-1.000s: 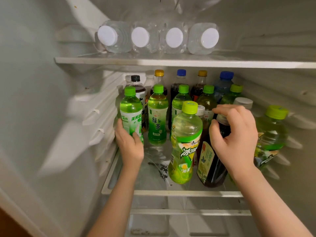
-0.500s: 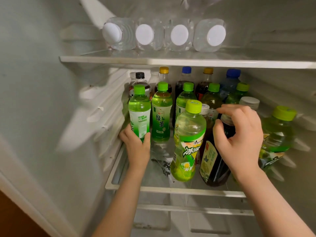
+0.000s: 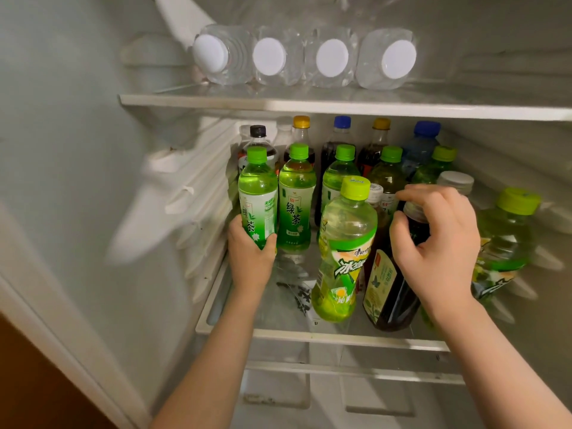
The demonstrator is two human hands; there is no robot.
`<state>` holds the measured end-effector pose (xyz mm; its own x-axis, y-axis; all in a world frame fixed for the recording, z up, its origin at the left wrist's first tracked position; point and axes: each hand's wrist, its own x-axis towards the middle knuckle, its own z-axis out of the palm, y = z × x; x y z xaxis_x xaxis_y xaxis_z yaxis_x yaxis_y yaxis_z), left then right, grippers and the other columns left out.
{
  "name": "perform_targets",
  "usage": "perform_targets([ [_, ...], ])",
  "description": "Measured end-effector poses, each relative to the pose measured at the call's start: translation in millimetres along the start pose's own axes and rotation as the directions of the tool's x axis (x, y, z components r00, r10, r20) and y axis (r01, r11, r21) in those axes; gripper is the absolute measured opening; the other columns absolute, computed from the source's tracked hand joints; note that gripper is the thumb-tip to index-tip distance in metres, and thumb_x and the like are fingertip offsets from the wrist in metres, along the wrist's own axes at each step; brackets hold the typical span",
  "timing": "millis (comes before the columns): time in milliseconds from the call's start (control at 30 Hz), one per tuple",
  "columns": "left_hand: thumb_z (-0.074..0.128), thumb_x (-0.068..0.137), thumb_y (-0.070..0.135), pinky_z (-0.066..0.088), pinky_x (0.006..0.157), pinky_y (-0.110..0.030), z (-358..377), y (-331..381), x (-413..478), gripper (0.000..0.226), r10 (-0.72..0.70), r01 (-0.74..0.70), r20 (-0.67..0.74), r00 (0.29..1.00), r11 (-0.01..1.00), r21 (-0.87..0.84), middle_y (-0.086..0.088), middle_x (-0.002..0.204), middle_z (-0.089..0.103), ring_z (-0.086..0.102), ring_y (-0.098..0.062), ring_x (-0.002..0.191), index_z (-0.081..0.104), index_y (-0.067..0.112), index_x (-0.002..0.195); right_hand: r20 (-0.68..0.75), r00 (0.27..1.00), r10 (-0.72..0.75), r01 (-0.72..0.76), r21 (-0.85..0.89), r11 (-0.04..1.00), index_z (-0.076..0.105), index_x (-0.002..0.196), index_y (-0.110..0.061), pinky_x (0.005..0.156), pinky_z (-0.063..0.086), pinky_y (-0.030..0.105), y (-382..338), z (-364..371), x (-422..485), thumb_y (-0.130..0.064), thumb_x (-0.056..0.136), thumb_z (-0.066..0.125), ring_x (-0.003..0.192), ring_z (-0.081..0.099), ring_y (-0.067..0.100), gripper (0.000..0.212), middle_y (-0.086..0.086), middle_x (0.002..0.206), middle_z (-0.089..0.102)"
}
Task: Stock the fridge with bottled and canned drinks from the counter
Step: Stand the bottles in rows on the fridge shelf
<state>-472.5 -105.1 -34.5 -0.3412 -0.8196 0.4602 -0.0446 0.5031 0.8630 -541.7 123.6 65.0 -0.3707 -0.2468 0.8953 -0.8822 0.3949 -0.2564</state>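
L hand (image 3: 250,258) gripping green tea btl (image 3: 258,196) low down; standing upright, cap up, front-left of mid shelf (image 3: 309,334). R hand (image 3: 439,243) clasping dark btl (image 3: 387,289) at neck; leaning slightly, cap up.

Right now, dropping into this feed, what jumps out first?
Four clear water bottles lie on their sides on the upper shelf, white caps facing out. Below, the left hand grips the leftmost green tea bottle, while the right hand holds a dark bottle by its neck.
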Motion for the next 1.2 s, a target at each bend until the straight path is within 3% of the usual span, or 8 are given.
perform_targets([
  [100, 0.072, 0.077, 0.012, 0.035, 0.073, -0.005, 2, 2, 2, 0.057, 0.008, -0.007, -0.02, 1.0, 1.0, 0.003, -0.009, 0.119, 0.053, 0.051, -0.015, 0.102, 0.045, 0.004, 0.127, -0.006, 1.0, -0.001, 0.001, -0.005, 1.0, 0.065, 0.099, -0.004, 0.086, 0.034, 0.023, 0, 1, -1, -0.01, 0.081, 0.054, 0.097, 0.058, 0.028, 0.021, 0.009, 0.101, 0.065],
  [167, 0.071, 0.078, 0.011, 0.036, 0.075, -0.008, 4, 1, 5, 0.059, 0.002, -0.002, -0.026, 1.0, 1.0, -0.009, -0.011, 0.121, 0.053, 0.052, -0.018, 0.104, 0.043, 0.002, 0.129, -0.006, 1.0, -0.005, 0.005, -0.009, 1.0, 0.065, 0.098, -0.004, 0.086, 0.033, 0.023, 0, 2, -1, -0.01, 0.081, 0.054, 0.097, 0.058, 0.028, 0.021, 0.01, 0.101, 0.065],
  [300, 0.07, 0.079, 0.01, 0.049, 0.088, -0.035, 5, -2, 14, 0.064, -0.031, 0.03, -0.014, 0.999, 0.999, -0.041, -0.012, 0.122, 0.057, 0.058, -0.025, 0.106, 0.038, 0.005, 0.134, 0.002, 1.0, -0.003, 0.003, -0.015, 1.0, 0.064, 0.098, -0.003, 0.085, 0.033, 0.023, -1, 2, -1, -0.009, 0.081, 0.055, 0.096, 0.057, 0.029, 0.021, 0.01, 0.1, 0.065],
  [367, 0.07, 0.08, 0.01, 0.05, 0.089, -0.037, 6, -5, 17, 0.066, -0.042, 0.042, -0.015, 0.999, 0.998, -0.043, -0.012, 0.122, 0.059, 0.059, -0.026, 0.106, 0.037, 0.006, 0.136, 0.003, 1.0, -0.005, 0.005, -0.017, 1.0, 0.065, 0.099, -0.003, 0.086, 0.033, 0.023, -1, 2, -1, -0.009, 0.081, 0.055, 0.096, 0.057, 0.029, 0.021, 0.01, 0.101, 0.065],
  [833, 0.081, 0.071, 0.016, 0.04, 0.073, -0.017, 7, -10, 19, 0.067, -0.045, 0.046, -0.093, 0.995, 0.999, 0.008, -0.006, 0.114, 0.063, 0.051, -0.006, 0.087, 0.047, 0.01, 0.129, -0.003, 1.0, 0.005, -0.005, -0.024, 1.0, 0.064, 0.101, -0.003, 0.086, 0.034, 0.023, -4, 2, -1, -0.009, 0.081, 0.054, 0.097, 0.057, 0.028, 0.023, 0.01, 0.102, 0.064],
  [967, 0.076, 0.077, 0.02, 0.043, 0.08, -0.016, 2, -4, 16, 0.061, -0.039, 0.039, -0.061, 0.997, 0.999, -0.001, -0.009, 0.119, 0.062, 0.056, -0.011, 0.098, 0.048, 0.006, 0.13, 0.006, 1.0, 0.005, -0.005, -0.027, 1.0, 0.064, 0.102, -0.004, 0.086, 0.034, 0.023, -3, 1, -2, -0.008, 0.081, 0.056, 0.098, 0.057, 0.027, 0.023, 0.009, 0.102, 0.064],
  [1067, 0.066, 0.086, 0.025, 0.041, 0.088, -0.017, -4, 8, 2, 0.051, -0.05, 0.045, -0.119, 0.992, 0.998, -0.045, -0.008, 0.125, 0.059, 0.056, -0.015, 0.111, 0.048, 0.008, 0.131, 0.011, 1.0, 0.005, -0.005, -0.019, 1.0, 0.064, 0.102, -0.005, 0.086, 0.034, 0.023, -3, 0, -2, -0.009, 0.081, 0.056, 0.098, 0.057, 0.026, 0.023, 0.008, 0.103, 0.064],
  [1200, 0.06, 0.091, 0.02, 0.04, 0.083, -0.009, -12, 29, -29, 0.035, 0.055, -0.062, -0.07, 0.996, 0.993, -0.104, -0.004, 0.118, 0.059, 0.055, -0.017, 0.111, 0.054, 0.006, 0.123, 0.032, 0.999, 0.012, -0.012, -0.008, 1.0, 0.064, 0.103, -0.007, 0.087, 0.035, 0.023, -2, 0, -2, -0.01, 0.082, 0.056, 0.1, 0.056, 0.025, 0.023, 0.006, 0.103, 0.063],
])
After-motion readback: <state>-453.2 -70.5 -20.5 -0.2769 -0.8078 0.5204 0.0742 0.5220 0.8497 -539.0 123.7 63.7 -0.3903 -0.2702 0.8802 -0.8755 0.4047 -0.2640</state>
